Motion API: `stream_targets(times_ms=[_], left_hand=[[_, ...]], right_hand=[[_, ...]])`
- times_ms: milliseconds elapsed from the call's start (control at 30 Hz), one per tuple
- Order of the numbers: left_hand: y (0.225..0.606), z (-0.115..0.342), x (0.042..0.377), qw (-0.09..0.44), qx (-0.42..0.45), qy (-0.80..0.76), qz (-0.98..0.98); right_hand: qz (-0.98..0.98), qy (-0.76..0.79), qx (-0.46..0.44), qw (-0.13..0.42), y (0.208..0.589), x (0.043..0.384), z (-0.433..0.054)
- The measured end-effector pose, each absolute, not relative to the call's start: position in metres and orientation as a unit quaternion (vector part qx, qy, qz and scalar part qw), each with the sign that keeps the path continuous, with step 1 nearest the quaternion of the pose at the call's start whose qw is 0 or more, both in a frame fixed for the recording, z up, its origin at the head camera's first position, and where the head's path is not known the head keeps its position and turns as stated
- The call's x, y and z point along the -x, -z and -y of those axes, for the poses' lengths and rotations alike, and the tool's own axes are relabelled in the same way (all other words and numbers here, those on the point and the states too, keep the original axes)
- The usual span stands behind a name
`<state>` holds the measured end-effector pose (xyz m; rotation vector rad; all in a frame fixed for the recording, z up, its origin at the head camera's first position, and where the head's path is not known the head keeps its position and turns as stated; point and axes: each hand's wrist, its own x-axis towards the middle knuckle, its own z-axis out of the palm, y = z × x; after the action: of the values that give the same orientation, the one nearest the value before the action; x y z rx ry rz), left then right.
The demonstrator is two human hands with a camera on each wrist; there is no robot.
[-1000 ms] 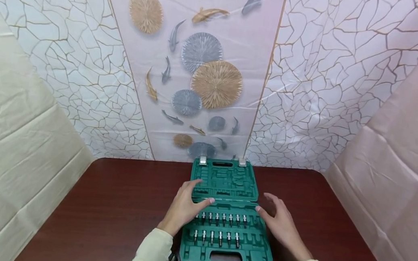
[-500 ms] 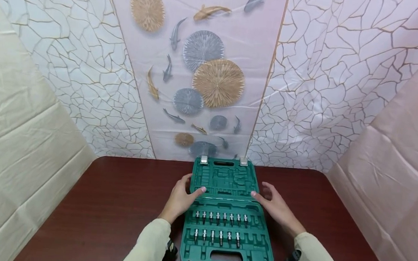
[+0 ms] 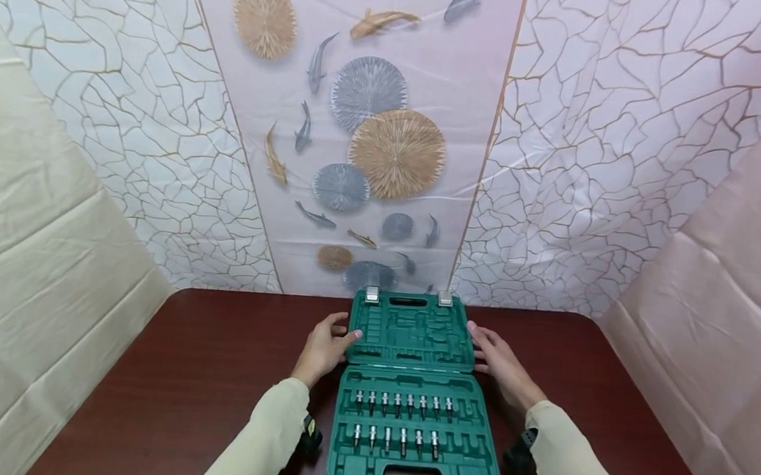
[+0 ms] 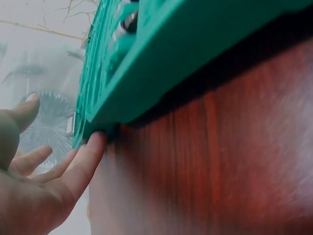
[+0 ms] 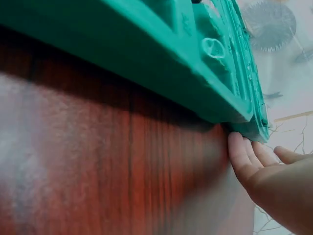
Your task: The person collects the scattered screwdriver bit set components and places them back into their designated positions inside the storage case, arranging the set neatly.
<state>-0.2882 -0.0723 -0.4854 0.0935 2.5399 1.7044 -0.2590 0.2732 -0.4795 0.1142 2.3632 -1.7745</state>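
A green plastic tool case [image 3: 351, 464] lies unfolded on the table, its lid [image 3: 407, 335] laid back toward the wall. Two rows of silver-topped socket bits [image 3: 404, 439] stand in the base. My left hand [image 3: 322, 349] is at the lid's left side, thumb raised by the edge; in the left wrist view the extended fingers [image 4: 80, 169] reach the lid's lower edge near the hinge. At the opposite side is my right hand [image 3: 503, 364], its fingertips [image 5: 237, 142] right at the lid's lower edge, with the fingers fairly straight.
The dark red-brown table [image 3: 212, 373] extends to both sides of the case. A patterned cloth backdrop [image 3: 366, 155] rises right behind the lid. Two metal latches [image 3: 373, 294] sit along the lid's far edge. Dark wrist devices [image 3: 311, 436] are worn on both arms.
Both hands have moved from above the case's hinge area outward and down to the lid's two sides. The case still lies unfolded, with the bits in their slots.
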Motion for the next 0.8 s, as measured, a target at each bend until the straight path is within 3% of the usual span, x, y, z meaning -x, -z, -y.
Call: stream_targets(times_ms=[433,800], left_hand=[[0.482,0.084,0.313,0.094,-0.018,-0.588,-0.803],[0.502,0.087,0.316,0.130,-0.017,-0.585,-0.801]], right_hand=[[-0.844,0.528,-0.001,0.098,0.477,0.286,-0.273],[-0.870,0.483,0.009,0.097,0.482,0.288,-0.276]])
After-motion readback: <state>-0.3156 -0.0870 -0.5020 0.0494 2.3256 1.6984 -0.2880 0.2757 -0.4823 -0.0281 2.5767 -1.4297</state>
